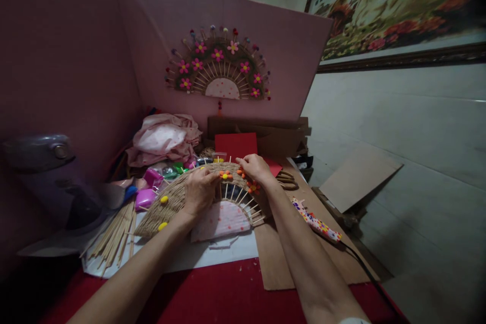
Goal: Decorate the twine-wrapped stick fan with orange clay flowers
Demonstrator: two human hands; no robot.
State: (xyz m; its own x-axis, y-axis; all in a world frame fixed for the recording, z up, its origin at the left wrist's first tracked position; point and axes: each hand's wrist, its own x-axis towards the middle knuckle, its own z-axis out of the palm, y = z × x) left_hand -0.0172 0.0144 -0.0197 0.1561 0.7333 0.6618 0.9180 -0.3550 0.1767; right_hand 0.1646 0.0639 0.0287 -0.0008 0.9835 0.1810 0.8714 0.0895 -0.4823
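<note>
A fan-shaped craft piece [172,201] woven of tan twine over wooden sticks lies on the table, with a pale pink half-round base [220,223] and small orange flowers [226,175] and yellow beads on it. My left hand [199,190] lies on the fan's middle, fingers curled down against the weave. My right hand [255,167] is at the fan's upper right rim, fingers pinched together near an orange flower; what they pinch is too small to make out.
A finished fan with pink flowers [218,66] hangs on the pink board behind. Loose wooden sticks [114,235], purple and pink clay packets [146,197], a pink bag [165,139], red card [235,146], a spotted glue gun [317,223] and cardboard [273,258] surround the work.
</note>
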